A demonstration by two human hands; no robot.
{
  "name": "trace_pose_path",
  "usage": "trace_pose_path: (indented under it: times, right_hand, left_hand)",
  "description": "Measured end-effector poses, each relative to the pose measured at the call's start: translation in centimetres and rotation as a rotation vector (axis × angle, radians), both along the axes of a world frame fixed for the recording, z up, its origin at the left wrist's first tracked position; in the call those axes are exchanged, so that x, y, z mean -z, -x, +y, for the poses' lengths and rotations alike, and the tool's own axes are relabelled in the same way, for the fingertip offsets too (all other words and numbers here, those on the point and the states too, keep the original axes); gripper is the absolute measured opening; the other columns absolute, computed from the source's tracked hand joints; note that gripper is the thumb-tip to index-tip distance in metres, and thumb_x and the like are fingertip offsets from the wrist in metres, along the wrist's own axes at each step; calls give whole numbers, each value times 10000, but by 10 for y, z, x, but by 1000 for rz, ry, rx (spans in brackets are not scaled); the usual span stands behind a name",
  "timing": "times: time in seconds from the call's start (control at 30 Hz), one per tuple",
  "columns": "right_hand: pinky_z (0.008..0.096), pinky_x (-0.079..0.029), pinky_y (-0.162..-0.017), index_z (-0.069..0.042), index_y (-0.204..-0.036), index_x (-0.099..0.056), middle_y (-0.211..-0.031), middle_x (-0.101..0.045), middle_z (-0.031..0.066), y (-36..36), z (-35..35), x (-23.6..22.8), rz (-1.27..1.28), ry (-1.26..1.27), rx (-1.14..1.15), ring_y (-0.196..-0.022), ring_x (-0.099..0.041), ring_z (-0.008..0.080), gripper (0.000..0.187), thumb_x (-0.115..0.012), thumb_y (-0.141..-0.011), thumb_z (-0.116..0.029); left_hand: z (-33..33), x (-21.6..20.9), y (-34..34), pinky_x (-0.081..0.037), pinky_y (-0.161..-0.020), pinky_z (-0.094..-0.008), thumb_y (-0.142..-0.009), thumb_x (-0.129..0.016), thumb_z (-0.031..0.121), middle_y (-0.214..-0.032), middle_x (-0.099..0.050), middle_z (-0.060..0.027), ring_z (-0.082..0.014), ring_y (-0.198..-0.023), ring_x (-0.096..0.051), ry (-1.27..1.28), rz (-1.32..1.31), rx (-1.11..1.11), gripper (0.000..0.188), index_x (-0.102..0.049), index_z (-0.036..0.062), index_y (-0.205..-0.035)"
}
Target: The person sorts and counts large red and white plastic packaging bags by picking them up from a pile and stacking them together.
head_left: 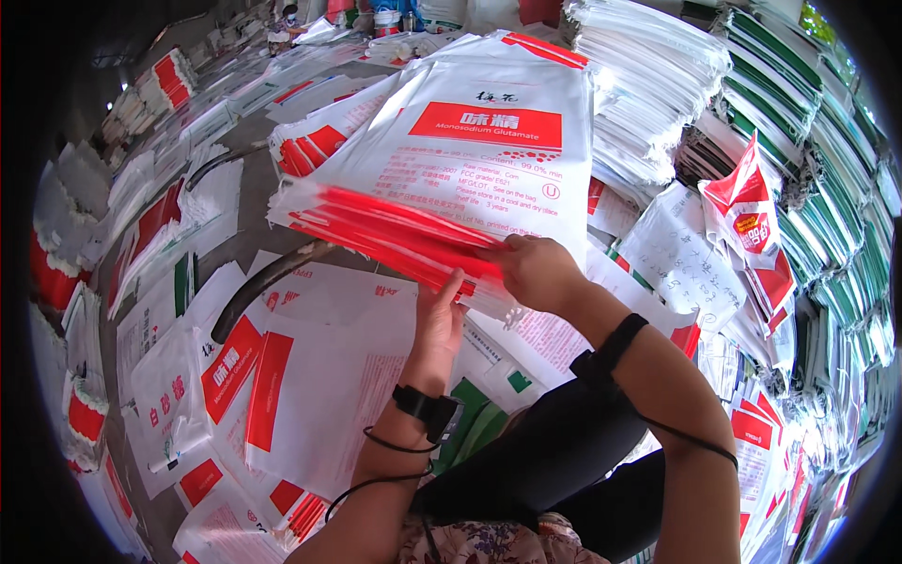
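Note:
In front of me, a stack of flat white woven sacks with red-edged ends (390,226) is held at its near side. My right hand (543,273) is closed on the near right part of this stack, fingers bent over the red edges. My left hand (440,320) grips the near edge from below, thumb up against the red layers; its other fingers are mostly hidden. Beyond the red edges, a large white sack with a red printed panel (498,122) lies face up, sloping away. I cannot tell whether it belongs to the same stack.
Tall piles of white sacks (648,70) and green-edged sacks (770,85) stand at the right. Loose printed sacks (329,367) cover the floor at left. A dark curved bar (258,291) lies among them. Far back, a person (282,33) is among more sacks.

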State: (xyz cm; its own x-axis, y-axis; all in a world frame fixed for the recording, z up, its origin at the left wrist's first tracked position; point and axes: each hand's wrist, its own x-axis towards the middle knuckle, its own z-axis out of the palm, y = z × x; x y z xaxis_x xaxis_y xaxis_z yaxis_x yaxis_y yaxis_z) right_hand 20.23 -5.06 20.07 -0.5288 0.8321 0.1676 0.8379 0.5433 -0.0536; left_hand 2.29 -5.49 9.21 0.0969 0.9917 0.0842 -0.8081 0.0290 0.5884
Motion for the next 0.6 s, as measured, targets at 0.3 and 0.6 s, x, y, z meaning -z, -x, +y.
trace_pose_path:
  times: [0.3, 0.6]
  right_hand:
    - [408, -576, -722, -396, -1498, -432, -969, -651, 105, -11, -4, -61, -231, -377, -101, -889, -691, 304, 622, -529, -937, -144]
    - [398, -575, -755, -207, -1503, -443, -1047, -718, 115, -141, -116, -228, -64, -768, 115, -864, -703, 288, 564, -597, -971, -99]
  left_hand:
    - [49, -5, 42, -544, -891, -370, -853, -649, 1, -1202, -645, -105, -216, -1058, -644, 154, 314, -373, 473, -560, 16, -1316]
    - [54, -123, 122, -314, -1175, -390, -900, -757, 144, -1529, -367, -213, -277, -1377, -422, -383, 1068, -855, 927, -148, -41, -1574]
